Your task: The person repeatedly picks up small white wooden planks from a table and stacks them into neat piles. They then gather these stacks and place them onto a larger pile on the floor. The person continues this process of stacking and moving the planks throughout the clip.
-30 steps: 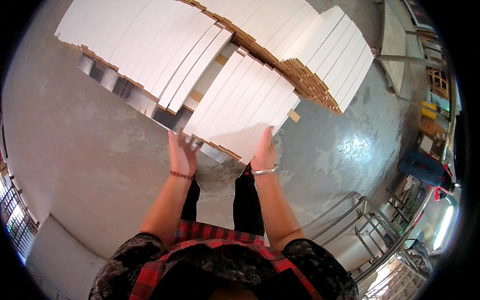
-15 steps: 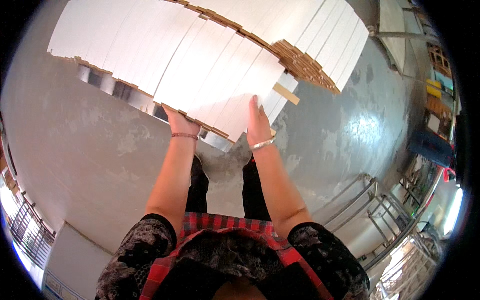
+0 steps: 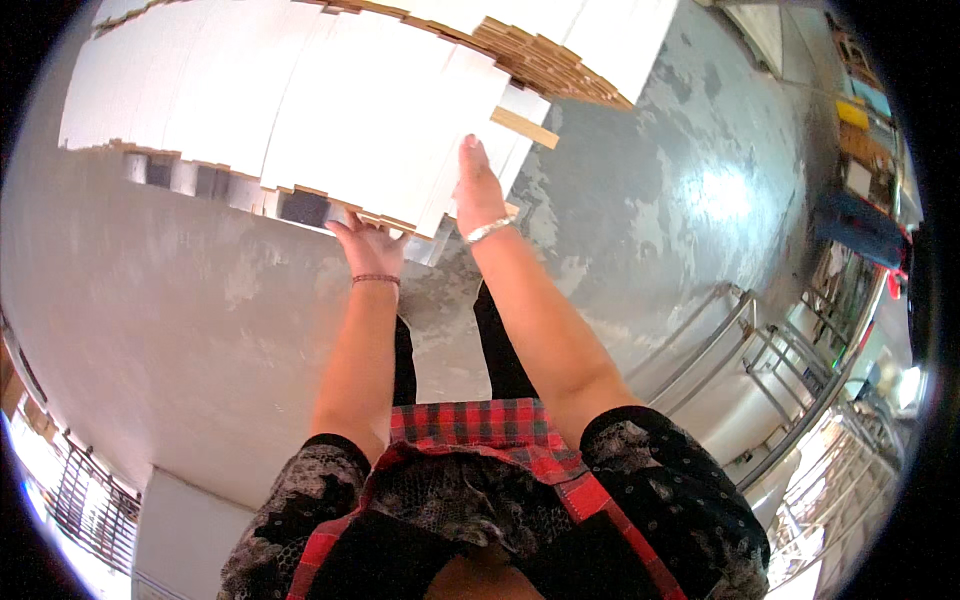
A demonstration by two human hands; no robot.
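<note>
White boards (image 3: 330, 110) stacked at the far side above the grey floor (image 3: 150, 330), near edge gripped from below by the left hand (image 3: 368, 245), right hand (image 3: 478, 190) laid flat and open on top, metal racks (image 3: 790, 370) seen at right

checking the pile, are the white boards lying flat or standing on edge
Lying flat: the white boards show their broad faces upward, with the right hand resting on top.

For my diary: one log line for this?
left hand: under white boards' near edge | right hand: flat on top | grey floor
</note>
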